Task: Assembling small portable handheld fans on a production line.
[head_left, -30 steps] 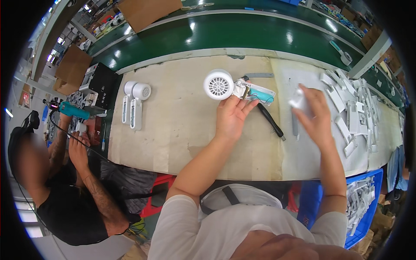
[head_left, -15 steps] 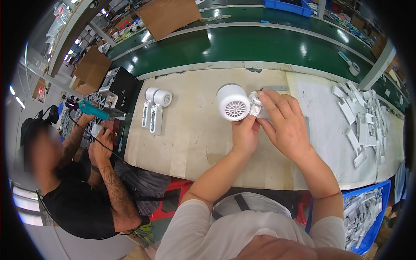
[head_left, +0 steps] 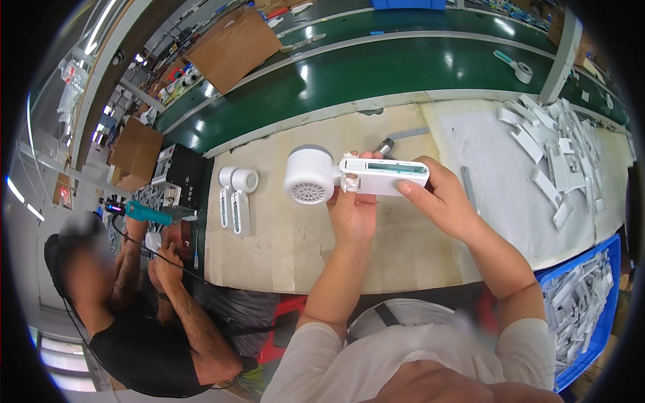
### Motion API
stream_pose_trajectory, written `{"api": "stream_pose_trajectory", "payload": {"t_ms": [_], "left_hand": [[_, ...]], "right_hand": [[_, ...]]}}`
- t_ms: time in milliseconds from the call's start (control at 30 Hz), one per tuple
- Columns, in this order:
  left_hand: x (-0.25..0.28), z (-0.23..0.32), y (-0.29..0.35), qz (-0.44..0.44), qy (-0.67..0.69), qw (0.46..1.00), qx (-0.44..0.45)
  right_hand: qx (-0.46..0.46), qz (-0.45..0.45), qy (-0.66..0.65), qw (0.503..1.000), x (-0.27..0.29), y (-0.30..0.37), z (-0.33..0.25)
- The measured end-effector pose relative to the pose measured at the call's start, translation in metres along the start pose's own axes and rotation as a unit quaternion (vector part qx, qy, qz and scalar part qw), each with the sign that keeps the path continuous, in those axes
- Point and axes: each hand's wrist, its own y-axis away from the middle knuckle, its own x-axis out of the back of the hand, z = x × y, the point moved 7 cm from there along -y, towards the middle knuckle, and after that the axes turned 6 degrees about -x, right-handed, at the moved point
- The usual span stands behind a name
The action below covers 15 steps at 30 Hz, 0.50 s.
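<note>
Between both hands is a white hand-held fan (head_left: pixel 386 180), held sideways, its round grilled head on the left. A long slot in the flat handle faces up and shows a green strip inside. My left hand (head_left: pixel 356 218) grips it from below near the neck, with a white wrap at the thumb tip. My right hand (head_left: pixel 447 201) clasps the handle's far right end, thumb on its near face. Just behind the left fingers lies a dark metal cylindrical piece (head_left: pixel 385 146), partly hidden. Two similar white fans (head_left: pixel 235 201) lie side by side on the table to the left.
A heap of white plastic parts (head_left: pixel 554 154) covers the table's right side. Below it is a blue crate (head_left: pixel 615 269) of similar parts. Grey strips (head_left: pixel 469 188) lie on the table. A green conveyor (head_left: pixel 336 74) runs behind. At left, a co-worker works near a teal power screwdriver (head_left: pixel 148 213).
The fan has turned so its handle lies level with the slot in view. My right hand has moved from near the neck to the handle's end. The view has shifted slightly.
</note>
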Motion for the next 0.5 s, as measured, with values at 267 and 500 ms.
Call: {"api": "stream_pose_trajectory", "payload": {"t_ms": [267, 500], "left_hand": [[0.012, 0.003, 0.004, 0.038, -0.013, 0.999, 0.01], [0.003, 0.013, -0.003, -0.072, -0.09, 0.993, 0.018]], "right_hand": [[0.144, 0.065, 0.045, 0.986, 0.001, 0.003, -0.005], [0.185, 0.023, 0.075, 0.98, -0.01, 0.005, 0.015]]}}
